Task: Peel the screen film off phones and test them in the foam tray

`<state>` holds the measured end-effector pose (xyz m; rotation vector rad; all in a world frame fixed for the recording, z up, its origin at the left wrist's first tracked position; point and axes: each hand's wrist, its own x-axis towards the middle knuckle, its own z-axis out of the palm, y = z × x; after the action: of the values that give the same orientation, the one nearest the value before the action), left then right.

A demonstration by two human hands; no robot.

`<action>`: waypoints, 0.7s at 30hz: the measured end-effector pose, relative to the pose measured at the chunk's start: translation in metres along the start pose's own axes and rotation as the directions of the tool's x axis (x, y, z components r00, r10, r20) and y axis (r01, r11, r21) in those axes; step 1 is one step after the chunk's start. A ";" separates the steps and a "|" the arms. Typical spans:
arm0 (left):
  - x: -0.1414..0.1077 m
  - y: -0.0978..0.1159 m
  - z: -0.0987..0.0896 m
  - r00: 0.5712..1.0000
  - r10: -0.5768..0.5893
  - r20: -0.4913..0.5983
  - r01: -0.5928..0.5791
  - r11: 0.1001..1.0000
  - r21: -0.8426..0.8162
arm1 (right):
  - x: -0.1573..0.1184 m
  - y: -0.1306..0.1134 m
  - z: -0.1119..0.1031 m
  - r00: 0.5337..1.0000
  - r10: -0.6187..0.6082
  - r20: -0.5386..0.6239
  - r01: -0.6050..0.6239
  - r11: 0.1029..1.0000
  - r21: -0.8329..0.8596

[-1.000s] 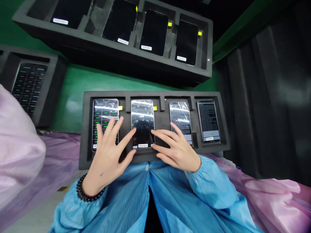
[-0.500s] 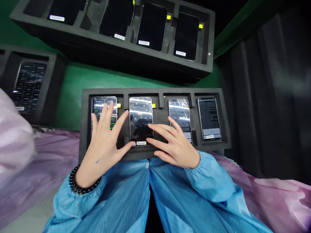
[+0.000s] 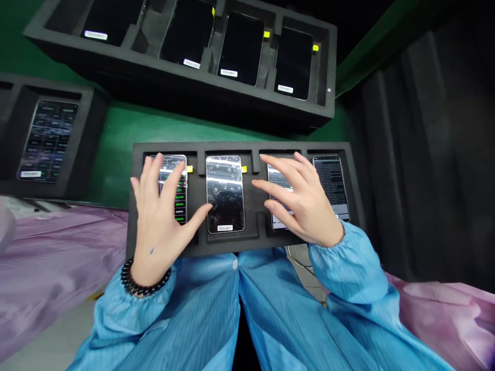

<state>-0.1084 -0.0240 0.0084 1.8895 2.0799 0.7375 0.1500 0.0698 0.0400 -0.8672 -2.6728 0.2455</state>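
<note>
A black foam tray lies in front of me with phones in its compartments. My left hand, fingers spread, is over the leftmost phone, which shows green text; its thumb tip reaches the left edge of the second phone, whose screen is dark and glossy. Over the third phone my right hand has its fingers apart and holds nothing; whether it touches the glass is unclear. The rightmost phone shows lines of small text, its lower corner partly behind that hand.
Behind, a larger foam tray holds several dark phones. At the left another tray holds a lit phone. The table top is green. Pink fabric shows at both sides, and a cable hangs below the tray.
My right hand has moved right and up, off the second phone to the third. My left hand has shifted slightly left, its thumb higher. Pink fabric at the far left has drawn back.
</note>
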 end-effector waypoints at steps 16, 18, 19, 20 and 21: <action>0.000 0.022 0.026 0.960 -0.040 0.278 0.089 0.982 -0.167 | 0.038 0.008 0.021 0.935 0.313 0.165 -0.318 0.948 0.003; 0.002 0.019 0.027 0.944 -0.085 0.320 0.176 0.947 -0.267 | 0.029 0.009 0.018 0.930 0.337 0.146 -0.347 0.936 0.054; 0.003 0.017 0.027 0.935 -0.107 0.338 0.216 0.928 -0.304 | 0.024 0.009 0.017 0.928 0.350 0.130 -0.361 0.930 0.076; 0.004 0.015 0.027 0.926 -0.119 0.359 0.250 0.905 -0.344 | 0.019 0.009 0.016 0.925 0.362 0.112 -0.373 0.923 0.096; 0.005 0.015 0.028 0.916 -0.125 0.381 0.281 0.877 -0.390 | 0.015 0.010 0.016 0.924 0.372 0.094 -0.381 0.917 0.116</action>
<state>-0.0829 -0.0132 -0.0068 1.4041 1.6859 0.6909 0.1387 0.0853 0.0264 -1.3481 -2.4933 0.5450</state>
